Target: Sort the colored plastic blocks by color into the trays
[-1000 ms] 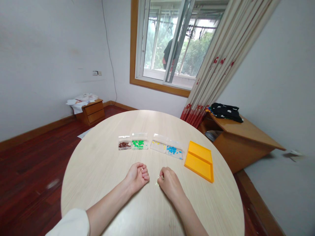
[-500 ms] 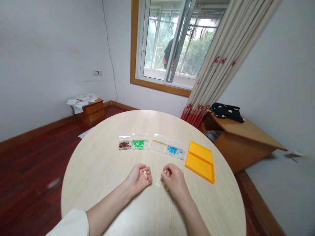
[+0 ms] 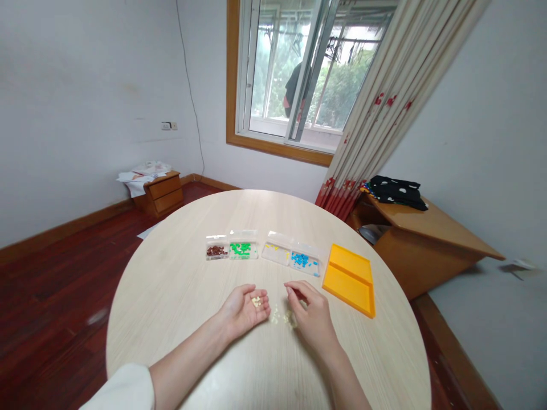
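Observation:
My left hand (image 3: 243, 307) lies palm up on the round wooden table (image 3: 179, 285), fingers loosely cupped round a few small pale yellow pieces (image 3: 256, 301). My right hand (image 3: 311, 313) rests palm down just to its right, thumb and forefinger pinched together above more small pale pieces (image 3: 282, 316) scattered on the table between the two hands. What the pinch holds is too small to see.
Beyond the hands stand clear boxes in a row: brown pieces (image 3: 216, 251), green pieces (image 3: 243, 249), yellow pieces (image 3: 276, 253), blue pieces (image 3: 303, 262). An orange tray (image 3: 349, 279) lies to the right. A wooden desk (image 3: 421, 239) and a curtain (image 3: 384, 102) are behind.
My left hand has turned and uncurled from a fist, showing pale pieces in its palm. My right hand has slid right and loosened, and pale pieces now lie on the table between the hands.

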